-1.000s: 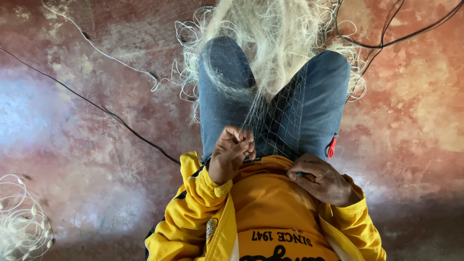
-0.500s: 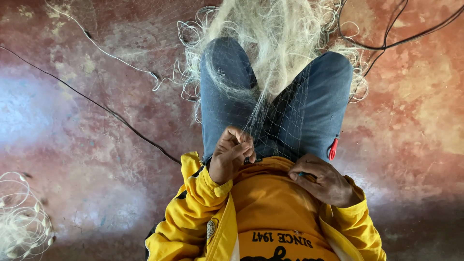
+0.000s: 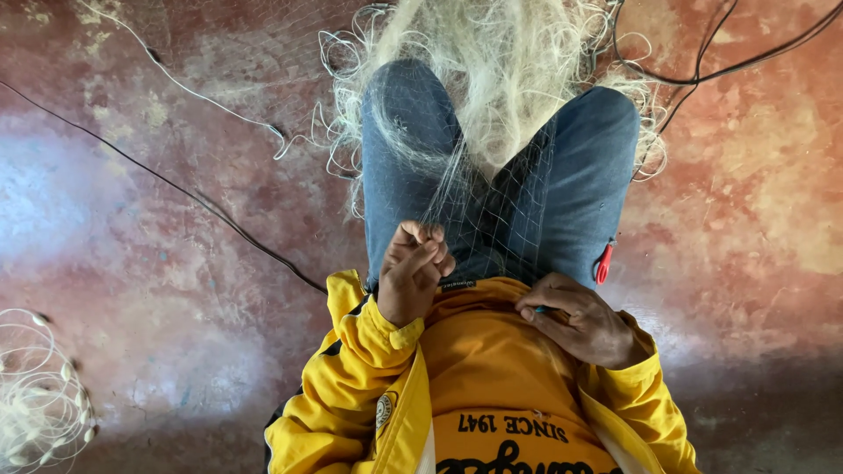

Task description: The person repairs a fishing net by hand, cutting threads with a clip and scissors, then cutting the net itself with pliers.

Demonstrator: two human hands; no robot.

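I sit on the floor with a fine pale fishing net (image 3: 505, 79) heaped over my blue-jeaned knees (image 3: 395, 149); its mesh stretches down across my lap. My left hand (image 3: 411, 276) is raised over my left thigh, fingers pinched shut on a fold of the mesh. By my waist, my right hand (image 3: 580, 320) rests on my yellow shirt, its fingers closed on a small blue tool (image 3: 542, 309) and a net strand. Yellow jacket sleeves cover both wrists.
A small red object (image 3: 603, 262) hangs at my right thigh. Black cables (image 3: 193, 197) and a thin white cord (image 3: 189, 88) cross the worn red floor (image 3: 132, 263). A coil of white line with floats (image 3: 39, 399) lies at the lower left.
My left hand has shifted slightly while still pinching the mesh. My right hand stays at my waist.
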